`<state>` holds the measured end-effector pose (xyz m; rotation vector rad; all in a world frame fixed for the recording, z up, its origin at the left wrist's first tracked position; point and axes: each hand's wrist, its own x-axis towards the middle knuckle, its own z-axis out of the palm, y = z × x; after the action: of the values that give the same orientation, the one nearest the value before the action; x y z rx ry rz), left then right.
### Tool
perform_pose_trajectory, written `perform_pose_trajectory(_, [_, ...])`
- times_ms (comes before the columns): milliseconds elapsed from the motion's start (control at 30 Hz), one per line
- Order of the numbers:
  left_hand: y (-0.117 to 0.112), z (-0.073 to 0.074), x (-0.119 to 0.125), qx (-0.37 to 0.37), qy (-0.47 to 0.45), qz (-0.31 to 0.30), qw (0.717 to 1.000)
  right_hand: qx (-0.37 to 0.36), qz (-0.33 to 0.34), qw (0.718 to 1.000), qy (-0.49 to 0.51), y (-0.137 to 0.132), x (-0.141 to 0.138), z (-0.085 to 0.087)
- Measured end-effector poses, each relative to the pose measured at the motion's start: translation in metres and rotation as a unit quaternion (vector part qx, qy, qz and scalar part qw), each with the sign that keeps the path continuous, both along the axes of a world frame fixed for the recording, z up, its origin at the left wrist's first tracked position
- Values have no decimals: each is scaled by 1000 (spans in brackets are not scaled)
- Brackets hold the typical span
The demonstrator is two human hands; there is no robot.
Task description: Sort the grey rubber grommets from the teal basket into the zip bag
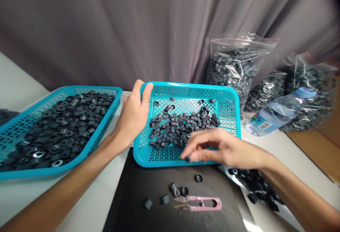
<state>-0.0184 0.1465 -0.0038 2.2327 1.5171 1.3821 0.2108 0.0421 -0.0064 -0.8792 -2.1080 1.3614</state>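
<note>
My left hand (135, 111) grips the upper left rim of a turquoise plastic basket (235, 97), thumb over the edge. The basket tilts toward me, and many small dark grey plastic caps (183, 122) are gathered on its floor. Over the basket's near rim, my right hand (209, 147) pinches one dark cap (187, 158) between thumb and fingers. Below lies a black mat (138, 182) with several loose caps (165, 199) on it. Pink-handled thread snips (203, 203) rest beside them.
A second turquoise basket (118, 104) heaped with grey ring-shaped parts stands at left. Clear zip bags (231, 65) full of similar parts and a leaning water bottle (278, 113) are at right. More dark pieces (260, 186) lie under my right forearm. A grey curtain (132, 30) hangs behind.
</note>
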Motion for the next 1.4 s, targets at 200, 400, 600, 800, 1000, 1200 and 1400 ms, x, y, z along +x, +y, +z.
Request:
perform_pose_trajectory(200, [-1,1,0,-4,-4,2,1000,329,71,873,-353,-43,-31,3])
perform_pose_trajectory(400, [-2,0,1,-2,-11,-4,1000,347,37,864,-364,-54,-31,-5])
perform_pose_trajectory(600, [-3,0,0,-5,-14,-15,1000,298,-235,886,-267,-7,-26,-2])
perform_pose_trajectory(800, [-2,-1,0,-5,-18,-20,1000,266,-371,845,-279,28,-31,-32])
perform_pose_trajectory(1000, [-3,-1,0,-13,-18,-24,999,271,-363,844,-286,28,-37,-30])
perform_pose_trajectory(1200, [-2,-2,-1,-1,-13,-20,1000,287,-335,848,-294,17,-25,-16])
perform_pose_trajectory(1400, [0,-2,-1,4,-17,-24,1000,258,-309,885,-232,-10,-8,6])
